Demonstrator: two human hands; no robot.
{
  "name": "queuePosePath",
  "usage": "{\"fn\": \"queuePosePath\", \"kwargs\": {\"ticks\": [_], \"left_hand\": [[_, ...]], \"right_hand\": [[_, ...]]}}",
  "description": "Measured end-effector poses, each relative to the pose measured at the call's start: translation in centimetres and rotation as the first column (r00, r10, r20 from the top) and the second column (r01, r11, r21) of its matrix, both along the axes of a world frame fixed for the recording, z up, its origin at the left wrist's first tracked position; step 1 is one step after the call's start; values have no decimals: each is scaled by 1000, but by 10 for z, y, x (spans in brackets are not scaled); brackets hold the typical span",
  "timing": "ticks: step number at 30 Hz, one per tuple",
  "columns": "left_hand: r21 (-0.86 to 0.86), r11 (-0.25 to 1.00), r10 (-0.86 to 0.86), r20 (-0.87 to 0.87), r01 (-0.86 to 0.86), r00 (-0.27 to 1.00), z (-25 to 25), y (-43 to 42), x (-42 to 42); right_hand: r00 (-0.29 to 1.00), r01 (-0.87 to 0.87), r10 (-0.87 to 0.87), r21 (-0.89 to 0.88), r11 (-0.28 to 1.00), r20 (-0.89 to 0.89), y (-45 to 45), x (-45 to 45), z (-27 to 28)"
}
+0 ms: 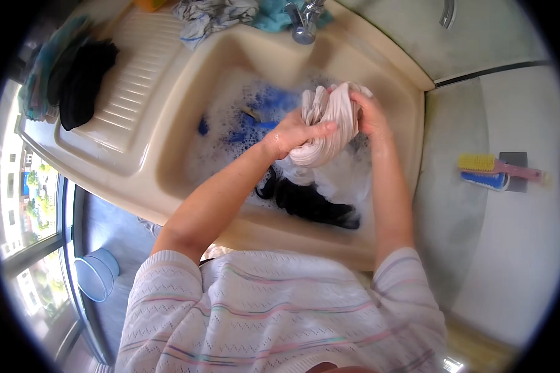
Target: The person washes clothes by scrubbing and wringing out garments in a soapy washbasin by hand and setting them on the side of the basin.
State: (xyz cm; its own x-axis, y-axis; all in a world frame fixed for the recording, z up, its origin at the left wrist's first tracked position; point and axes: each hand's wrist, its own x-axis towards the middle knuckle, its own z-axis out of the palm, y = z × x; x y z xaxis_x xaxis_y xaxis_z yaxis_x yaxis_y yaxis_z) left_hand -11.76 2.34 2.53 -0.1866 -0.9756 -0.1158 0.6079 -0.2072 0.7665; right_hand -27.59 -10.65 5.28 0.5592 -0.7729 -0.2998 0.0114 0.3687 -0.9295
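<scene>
Both of my hands hold a bunched white cloth (333,133) above the soapy water in the sink (186,118). My left hand (295,132) grips its left side, thumb across the folds. On the upper right side, my right hand (368,112) is closed on the cloth, its fingers partly hidden behind it. Just below the hands, a black garment (311,202) lies partly under the suds. A blue garment (270,99) floats to the left among foam. The exact kind of white cloth cannot be made out.
A ribbed drainboard (134,81) on the left bears dark clothes (87,81). Crumpled striped cloth (211,18) and teal cloth (270,15) lie behind the basin near the tap (303,28). Brushes (498,168) hang on the right wall. A blue bucket (96,276) stands at lower left.
</scene>
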Motion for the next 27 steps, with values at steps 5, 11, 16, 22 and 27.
{"fn": "queuePosePath", "kwargs": {"ticks": [5,11,16,22,27], "left_hand": [[213,975,120,-277,-60,953,-5,-9,9],[262,964,154,-441,-37,884,-20,-16,12],[250,968,119,-460,0,880,-23,-16,8],[319,948,159,-480,2,863,-19,-17,9],[343,939,198,-467,-30,862,-15,-17,9]], "right_hand": [[998,-65,60,-321,945,-26,-4,-46,18],[985,75,-30,-266,961,169,22,-70,30],[970,130,-70,-252,959,233,34,-73,33],[951,175,-80,-304,937,299,44,-79,51],[931,231,-116,-313,921,347,48,-86,64]]}}
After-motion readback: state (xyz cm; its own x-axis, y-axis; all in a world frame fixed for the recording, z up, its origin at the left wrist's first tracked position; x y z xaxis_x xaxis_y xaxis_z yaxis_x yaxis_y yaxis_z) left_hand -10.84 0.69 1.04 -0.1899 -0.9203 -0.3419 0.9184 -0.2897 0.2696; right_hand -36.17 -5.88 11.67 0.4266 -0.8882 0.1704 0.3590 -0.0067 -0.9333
